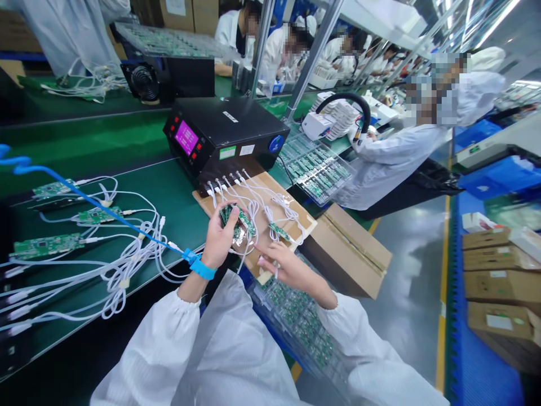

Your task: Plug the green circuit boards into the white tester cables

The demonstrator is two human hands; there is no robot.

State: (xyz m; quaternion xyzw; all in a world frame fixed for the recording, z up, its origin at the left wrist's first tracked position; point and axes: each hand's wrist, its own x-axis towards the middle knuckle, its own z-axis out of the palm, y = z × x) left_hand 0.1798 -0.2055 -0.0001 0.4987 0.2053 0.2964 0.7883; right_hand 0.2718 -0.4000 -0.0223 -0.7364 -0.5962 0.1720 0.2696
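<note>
My left hand (217,239) is closed around several green circuit boards (243,223), with the thumb on top. A blue wrist strap (202,266) with a coiled blue cord (91,197) circles that wrist. To the right, my right hand (291,268) has its fingers bent together at the near edge of the wooden board (302,211). A small white piece, seemingly the end of a white cable, shows between those fingers. Just beyond them, another circuit board (279,231) lies among white cables (285,208). These cables run to a black box with a lit screen (224,132).
Cabled circuit boards (48,246) and bundled white cables (122,276) cover the bench at left. Clear trays of boards stand beside my lap (296,310) and behind the black box (316,169). A cardboard box (349,251) is at right. A co-worker's sleeve (393,152) is beyond.
</note>
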